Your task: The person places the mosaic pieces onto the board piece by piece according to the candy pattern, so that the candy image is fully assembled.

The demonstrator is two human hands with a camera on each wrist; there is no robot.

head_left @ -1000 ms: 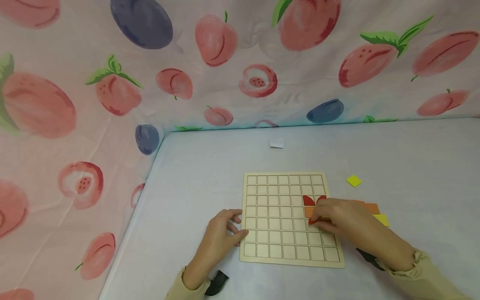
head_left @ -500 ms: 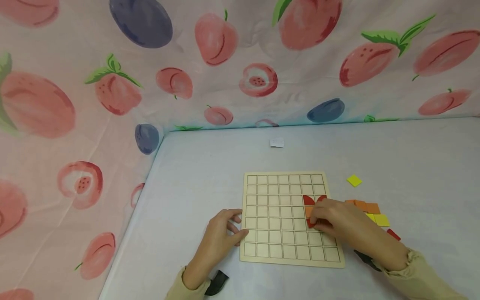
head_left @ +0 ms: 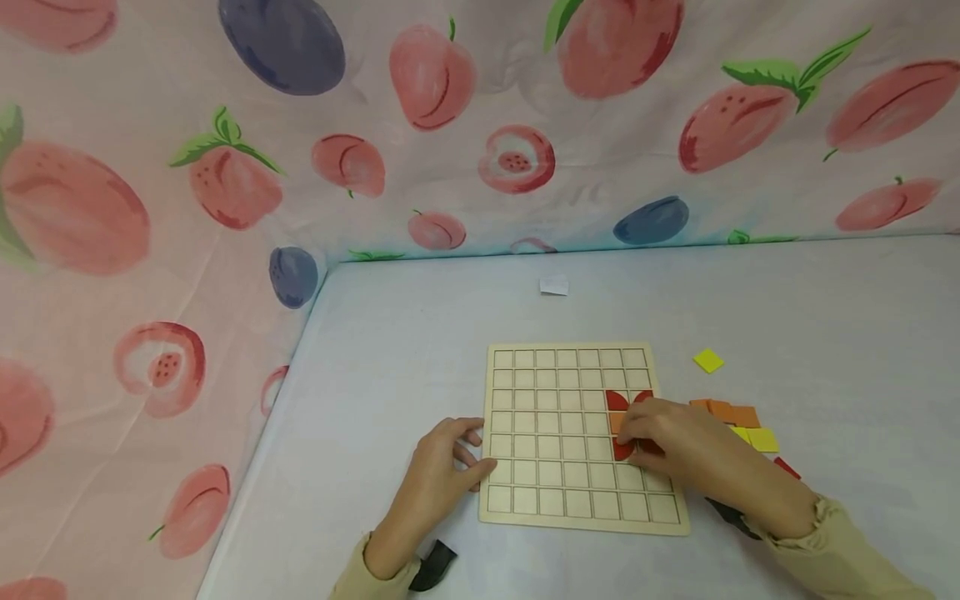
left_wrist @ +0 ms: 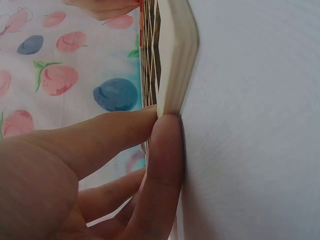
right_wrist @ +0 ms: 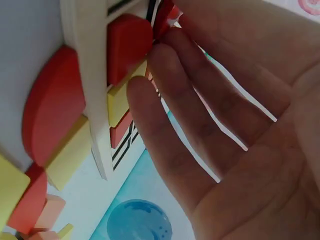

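While lying flat near the front edge of the table [head_left: 450, 333], wooden grid board [head_left: 558, 417] being steadied and filled.

- Left hand [head_left: 442, 479]: resting at the board's left edge; thumb and forefinger [left_wrist: 125, 132] pinching that edge, remaining fingers loosely curled beneath.
- Right hand [head_left: 678, 442]: reaching over the board's right side; fingers nearly straight, fingertips [right_wrist: 165, 50] pressing on a red piece [head_left: 622, 450] sitting in a cell near the board's right edge; whether pinching or only pushing, not showing clearly.
- Red quarter-round pieces [head_left: 617, 401]: sitting in cells just behind the right hand, an orange piece [head_left: 617, 422] lying between them and the pressed red one.
- Loose orange tiles [head_left: 731, 412] and yellow tiles [head_left: 759, 438]: lying on the table just beside the board's right edge, partly hiding behind the right hand.
- Single yellow tile [head_left: 707, 361]: lying apart, farther toward the table's back edge.
- Small white scrap [head_left: 553, 286]: lying behind the board, toward the table's back edge.
- Fruit-printed cloth [head_left: 225, 167]: hanging along the table's back and left edges.
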